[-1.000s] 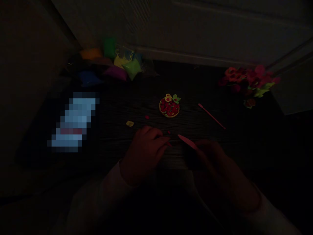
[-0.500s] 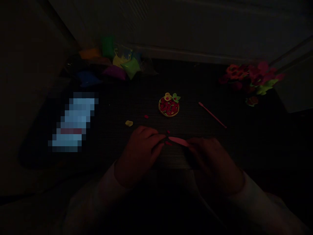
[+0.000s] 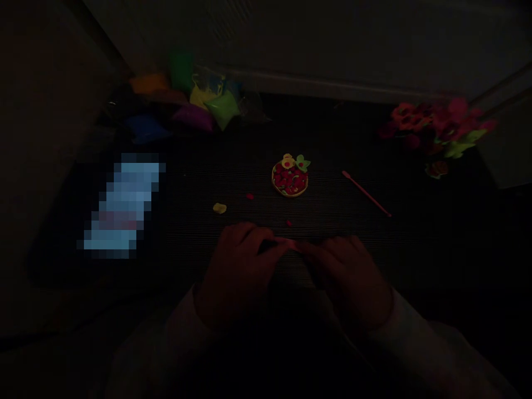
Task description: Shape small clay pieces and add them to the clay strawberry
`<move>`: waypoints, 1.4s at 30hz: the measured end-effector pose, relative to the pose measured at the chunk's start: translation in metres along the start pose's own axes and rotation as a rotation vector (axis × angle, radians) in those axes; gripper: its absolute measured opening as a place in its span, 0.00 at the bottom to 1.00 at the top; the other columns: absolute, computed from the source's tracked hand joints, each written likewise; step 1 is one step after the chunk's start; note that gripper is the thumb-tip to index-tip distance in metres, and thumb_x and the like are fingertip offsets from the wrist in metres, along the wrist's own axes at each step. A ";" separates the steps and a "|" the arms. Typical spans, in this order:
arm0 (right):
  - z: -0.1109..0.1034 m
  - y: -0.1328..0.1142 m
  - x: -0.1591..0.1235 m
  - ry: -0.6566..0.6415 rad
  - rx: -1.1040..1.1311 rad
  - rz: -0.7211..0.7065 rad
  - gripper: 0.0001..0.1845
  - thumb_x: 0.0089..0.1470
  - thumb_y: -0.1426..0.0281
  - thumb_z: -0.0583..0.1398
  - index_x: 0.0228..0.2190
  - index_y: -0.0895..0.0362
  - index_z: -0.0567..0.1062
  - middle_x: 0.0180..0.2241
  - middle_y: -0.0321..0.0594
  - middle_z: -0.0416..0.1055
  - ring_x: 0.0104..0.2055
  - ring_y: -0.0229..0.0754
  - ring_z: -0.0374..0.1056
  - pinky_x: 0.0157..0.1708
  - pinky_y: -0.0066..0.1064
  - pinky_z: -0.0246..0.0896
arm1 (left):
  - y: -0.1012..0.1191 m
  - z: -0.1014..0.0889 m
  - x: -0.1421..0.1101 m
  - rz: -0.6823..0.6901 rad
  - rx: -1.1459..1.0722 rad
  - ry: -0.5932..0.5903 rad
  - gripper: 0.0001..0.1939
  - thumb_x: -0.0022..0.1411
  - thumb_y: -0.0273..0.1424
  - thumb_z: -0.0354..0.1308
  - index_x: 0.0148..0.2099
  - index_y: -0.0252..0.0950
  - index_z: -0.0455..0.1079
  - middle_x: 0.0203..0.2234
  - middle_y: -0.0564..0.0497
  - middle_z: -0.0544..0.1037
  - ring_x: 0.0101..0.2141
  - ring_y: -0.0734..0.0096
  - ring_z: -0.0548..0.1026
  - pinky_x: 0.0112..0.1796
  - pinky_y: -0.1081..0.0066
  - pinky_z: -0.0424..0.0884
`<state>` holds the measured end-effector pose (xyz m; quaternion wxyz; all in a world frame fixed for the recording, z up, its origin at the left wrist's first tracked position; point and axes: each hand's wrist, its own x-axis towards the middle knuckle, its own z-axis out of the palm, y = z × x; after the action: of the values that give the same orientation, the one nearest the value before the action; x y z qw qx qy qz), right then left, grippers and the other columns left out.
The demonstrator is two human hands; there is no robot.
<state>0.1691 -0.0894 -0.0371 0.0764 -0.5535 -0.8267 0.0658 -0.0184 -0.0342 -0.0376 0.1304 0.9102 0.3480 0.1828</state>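
Flat pink blade (image 3: 285,240) pinched in right hand (image 3: 353,277), crosswise before round yellow-rimmed dish (image 3: 290,180), tip towards left hand (image 3: 239,271), whose grip I can't tell, bright screen (image 3: 122,202) left of dish blurred

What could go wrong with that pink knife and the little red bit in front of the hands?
The pink knife could slip and poke a finger, because the left hand and right hand are so close together there. The little red bit just beyond them might get bumped away, and it could be hard to find on such a dark table.
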 end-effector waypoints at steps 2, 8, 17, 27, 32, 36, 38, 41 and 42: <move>-0.001 -0.002 0.000 -0.002 -0.036 -0.007 0.18 0.52 0.73 0.52 0.46 0.54 0.66 0.24 0.36 0.66 0.27 0.39 0.57 0.29 0.33 0.43 | 0.000 0.002 0.000 0.006 0.017 0.000 0.12 0.57 0.27 0.49 0.42 0.40 0.70 0.33 0.50 0.72 0.35 0.65 0.64 0.34 0.63 0.62; -0.007 -0.008 -0.002 -0.016 -0.137 -0.048 0.18 0.53 0.72 0.52 0.46 0.56 0.67 0.23 0.37 0.66 0.26 0.39 0.56 0.28 0.34 0.42 | 0.003 0.002 0.001 0.092 0.105 0.014 0.12 0.57 0.27 0.48 0.43 0.38 0.68 0.33 0.50 0.74 0.35 0.63 0.64 0.33 0.62 0.62; -0.015 -0.007 0.002 -0.077 -0.172 -0.103 0.18 0.51 0.73 0.52 0.45 0.59 0.67 0.23 0.38 0.68 0.26 0.40 0.58 0.27 0.35 0.44 | 0.004 0.002 -0.003 0.118 0.147 -0.013 0.13 0.57 0.27 0.48 0.44 0.37 0.67 0.35 0.49 0.73 0.36 0.62 0.64 0.33 0.61 0.62; -0.015 0.003 -0.004 0.019 0.394 0.156 0.16 0.56 0.73 0.47 0.44 0.57 0.66 0.34 0.40 0.72 0.33 0.37 0.66 0.33 0.31 0.59 | -0.006 -0.010 -0.002 -0.274 -0.218 0.193 0.13 0.56 0.26 0.50 0.45 0.33 0.66 0.36 0.47 0.69 0.39 0.69 0.67 0.39 0.66 0.66; -0.028 0.000 -0.001 -0.016 0.718 0.475 0.14 0.55 0.65 0.48 0.37 0.54 0.71 0.32 0.37 0.74 0.32 0.38 0.69 0.27 0.28 0.64 | -0.001 -0.018 0.004 -0.403 -0.413 0.114 0.11 0.55 0.30 0.53 0.42 0.38 0.68 0.35 0.51 0.72 0.35 0.71 0.70 0.36 0.69 0.68; -0.034 -0.005 0.001 -0.061 0.892 0.510 0.13 0.54 0.64 0.49 0.36 0.52 0.72 0.29 0.35 0.73 0.31 0.37 0.69 0.27 0.27 0.64 | 0.009 -0.021 0.014 -0.566 -0.754 -0.003 0.12 0.53 0.32 0.55 0.41 0.40 0.69 0.30 0.55 0.75 0.29 0.75 0.72 0.29 0.74 0.68; -0.036 -0.009 0.001 -0.081 0.923 0.496 0.13 0.54 0.65 0.49 0.36 0.51 0.72 0.29 0.35 0.73 0.31 0.38 0.69 0.27 0.27 0.64 | 0.012 -0.022 0.017 -0.631 -0.906 -0.053 0.10 0.53 0.32 0.55 0.39 0.40 0.70 0.28 0.55 0.76 0.28 0.75 0.73 0.27 0.76 0.68; -0.038 -0.015 0.003 -0.049 0.918 0.515 0.12 0.53 0.66 0.50 0.35 0.51 0.72 0.29 0.36 0.73 0.30 0.39 0.69 0.27 0.29 0.65 | 0.015 -0.021 0.019 -0.669 -0.978 -0.083 0.07 0.53 0.32 0.54 0.35 0.39 0.71 0.28 0.55 0.77 0.27 0.74 0.73 0.25 0.77 0.67; -0.038 -0.016 0.003 -0.036 0.919 0.517 0.12 0.53 0.66 0.50 0.35 0.51 0.72 0.29 0.36 0.73 0.30 0.39 0.69 0.28 0.29 0.65 | 0.017 -0.021 0.019 -0.664 -0.945 -0.076 0.07 0.52 0.32 0.55 0.35 0.39 0.71 0.27 0.55 0.77 0.27 0.74 0.73 0.25 0.76 0.67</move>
<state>0.1606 -0.0918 0.0033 0.2781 -0.6477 -0.5501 0.4478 -0.0045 -0.0309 -0.0081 0.5853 0.6012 0.4907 0.2349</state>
